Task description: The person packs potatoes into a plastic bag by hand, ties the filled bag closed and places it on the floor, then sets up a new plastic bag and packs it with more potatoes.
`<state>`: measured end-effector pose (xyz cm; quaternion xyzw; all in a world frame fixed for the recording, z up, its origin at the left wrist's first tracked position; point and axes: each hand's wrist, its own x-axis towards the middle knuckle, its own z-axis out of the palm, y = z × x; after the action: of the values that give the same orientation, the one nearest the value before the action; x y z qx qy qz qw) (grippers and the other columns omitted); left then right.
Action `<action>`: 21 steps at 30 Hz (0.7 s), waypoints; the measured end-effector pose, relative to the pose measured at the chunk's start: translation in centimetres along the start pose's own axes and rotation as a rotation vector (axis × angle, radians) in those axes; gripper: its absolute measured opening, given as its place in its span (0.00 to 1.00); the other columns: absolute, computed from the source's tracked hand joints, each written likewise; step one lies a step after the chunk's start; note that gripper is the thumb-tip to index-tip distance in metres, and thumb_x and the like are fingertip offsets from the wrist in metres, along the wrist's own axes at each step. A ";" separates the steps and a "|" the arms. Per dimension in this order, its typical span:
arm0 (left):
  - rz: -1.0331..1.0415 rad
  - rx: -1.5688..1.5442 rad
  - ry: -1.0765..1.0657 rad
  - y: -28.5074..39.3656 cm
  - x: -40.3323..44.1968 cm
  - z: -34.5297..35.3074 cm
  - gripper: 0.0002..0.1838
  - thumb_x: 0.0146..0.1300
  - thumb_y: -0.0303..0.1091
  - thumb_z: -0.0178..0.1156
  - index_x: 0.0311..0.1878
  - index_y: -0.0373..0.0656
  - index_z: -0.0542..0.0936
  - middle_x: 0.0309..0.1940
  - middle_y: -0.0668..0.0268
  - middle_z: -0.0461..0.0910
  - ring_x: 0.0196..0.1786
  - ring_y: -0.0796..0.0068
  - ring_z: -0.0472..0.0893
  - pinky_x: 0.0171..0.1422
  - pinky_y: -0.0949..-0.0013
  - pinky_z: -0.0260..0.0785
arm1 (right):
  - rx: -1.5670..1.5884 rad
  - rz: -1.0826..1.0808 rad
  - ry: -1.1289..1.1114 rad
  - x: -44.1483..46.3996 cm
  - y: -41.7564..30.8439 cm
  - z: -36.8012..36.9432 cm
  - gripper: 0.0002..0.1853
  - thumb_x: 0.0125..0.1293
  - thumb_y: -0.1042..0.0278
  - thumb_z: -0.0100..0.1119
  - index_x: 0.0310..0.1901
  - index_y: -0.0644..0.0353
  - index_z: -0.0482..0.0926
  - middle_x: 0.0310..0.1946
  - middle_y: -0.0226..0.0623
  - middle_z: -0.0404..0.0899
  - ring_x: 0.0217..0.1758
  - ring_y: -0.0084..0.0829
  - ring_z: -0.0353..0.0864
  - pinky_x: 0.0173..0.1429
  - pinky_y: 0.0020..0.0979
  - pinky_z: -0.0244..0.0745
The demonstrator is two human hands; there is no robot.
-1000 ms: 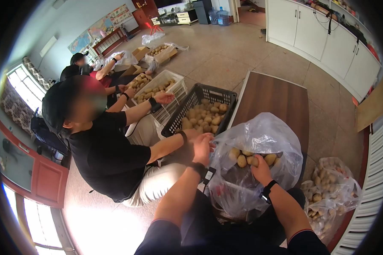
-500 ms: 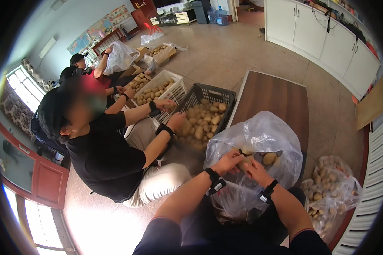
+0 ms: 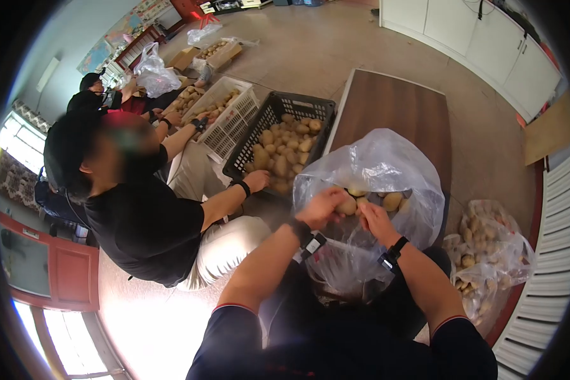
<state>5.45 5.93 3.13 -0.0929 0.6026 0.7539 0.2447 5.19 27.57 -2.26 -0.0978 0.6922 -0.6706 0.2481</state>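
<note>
The floor [image 3: 494,152], speckled and tiled, ran off under a dark round vignette. Far right, the white cabinets [image 3: 462,31] were cut off at the top. To the left sat a co-worker [image 3: 139,228] in a black shirt, face blurred; people farther back were partly hidden behind. The board [image 3: 392,107], flat, brown and wood-grained with a pale edge, had its near end covered by the bag [image 3: 386,158], a wrinkled, clear plastic one whose glare and folds made its lower contents hard to read. Left of the board stood the black crate [image 3: 244,149], slotted plastic, holding rounded, matte potatoes; the co-worker's near hand [image 3: 256,181] was at its near edge, fingertips unclear. Beyond it, the white crate [image 3: 237,120] of latticed plastic was partly covered by an arm. On the floor at right slumped a sack [image 3: 487,247] of clear film, its potatoes blurred by creases.

Over the bag's opening, the left hand [image 3: 321,207] pinched a smooth, oval potato [image 3: 347,205] between thumb and fingers, its left side hidden by them. The right hand [image 3: 377,221] was just beside it, fingers bent close together; whether they gripped anything could not be told. More potatoes showed inside, right of the hands.
</note>
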 end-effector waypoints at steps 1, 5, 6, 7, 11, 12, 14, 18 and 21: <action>0.035 -0.065 0.045 0.1 0.2 -0.4 0.16 0.70 0.43 0.57 0.53 0.42 0.76 0.39 0.64 0.80 0.31 0.74 0.80 0.30 0.72 0.73 | -0.011 -0.007 0.054 0.1 -0.1 -0.1 0.21 0.78 0.52 0.47 0.35 0.63 0.76 0.16 0.26 0.69 0.18 0.17 0.65 0.24 0.24 0.60; 0.187 -0.321 0.110 1.8 0.0 -2.9 0.14 0.73 0.43 0.53 0.52 0.44 0.75 0.39 0.66 0.78 0.31 0.74 0.76 0.29 0.71 0.68 | -0.081 0.002 0.187 0.9 0.6 -1.3 0.18 0.77 0.55 0.48 0.37 0.63 0.76 0.18 0.27 0.70 0.20 0.18 0.68 0.25 0.24 0.63; 0.201 -0.391 0.145 2.5 -0.5 -3.2 0.14 0.73 0.42 0.52 0.51 0.44 0.75 0.36 0.66 0.77 0.29 0.74 0.75 0.29 0.71 0.66 | -0.148 0.008 0.216 0.9 1.2 -1.6 0.17 0.77 0.56 0.49 0.39 0.62 0.76 0.20 0.28 0.71 0.21 0.18 0.69 0.26 0.23 0.65; 0.221 -0.446 0.166 2.5 -0.4 -4.1 0.14 0.73 0.42 0.51 0.51 0.44 0.75 0.36 0.66 0.77 0.29 0.72 0.75 0.29 0.70 0.66 | -0.151 0.023 0.239 1.1 2.2 -1.7 0.17 0.77 0.56 0.49 0.39 0.62 0.76 0.20 0.28 0.71 0.21 0.18 0.69 0.26 0.23 0.65; 0.277 -0.590 0.271 1.8 0.3 -8.1 0.14 0.74 0.42 0.50 0.51 0.44 0.76 0.37 0.65 0.78 0.31 0.68 0.77 0.30 0.68 0.67 | -0.396 -0.120 0.440 1.6 3.8 -2.4 0.11 0.69 0.62 0.57 0.44 0.62 0.77 0.33 0.39 0.78 0.36 0.35 0.78 0.42 0.35 0.73; 0.290 -0.614 0.390 1.6 0.4 -8.8 0.14 0.74 0.42 0.50 0.52 0.43 0.75 0.40 0.64 0.79 0.34 0.67 0.78 0.32 0.68 0.69 | -0.519 -0.134 0.482 1.6 3.7 -2.5 0.12 0.65 0.64 0.58 0.45 0.62 0.77 0.41 0.45 0.80 0.47 0.47 0.80 0.53 0.43 0.74; 0.302 -0.636 0.513 1.0 0.6 -10.6 0.14 0.74 0.41 0.50 0.53 0.43 0.75 0.43 0.63 0.79 0.36 0.66 0.79 0.33 0.69 0.70 | -0.622 -0.139 0.546 1.7 3.6 -2.9 0.13 0.63 0.66 0.58 0.47 0.61 0.76 0.46 0.46 0.78 0.51 0.49 0.78 0.55 0.45 0.74; 0.246 -0.686 0.601 -1.4 2.1 -13.7 0.13 0.71 0.38 0.53 0.54 0.43 0.73 0.44 0.59 0.79 0.37 0.60 0.79 0.40 0.60 0.76 | -0.933 -0.116 0.633 1.8 3.6 -4.7 0.19 0.60 0.66 0.59 0.52 0.61 0.72 0.58 0.50 0.70 0.60 0.53 0.73 0.59 0.48 0.73; 0.234 -0.678 0.647 -1.8 2.1 -14.3 0.14 0.72 0.36 0.52 0.56 0.42 0.70 0.47 0.57 0.77 0.40 0.57 0.80 0.43 0.58 0.78 | -0.902 0.014 0.688 2.6 5.1 -5.4 0.23 0.59 0.65 0.60 0.56 0.60 0.69 0.63 0.51 0.64 0.62 0.54 0.71 0.59 0.49 0.73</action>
<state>2.31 -6.93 -3.01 -0.3287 0.3745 0.8627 -0.0861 1.42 31.53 -7.92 0.0344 0.9518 -0.3001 -0.0536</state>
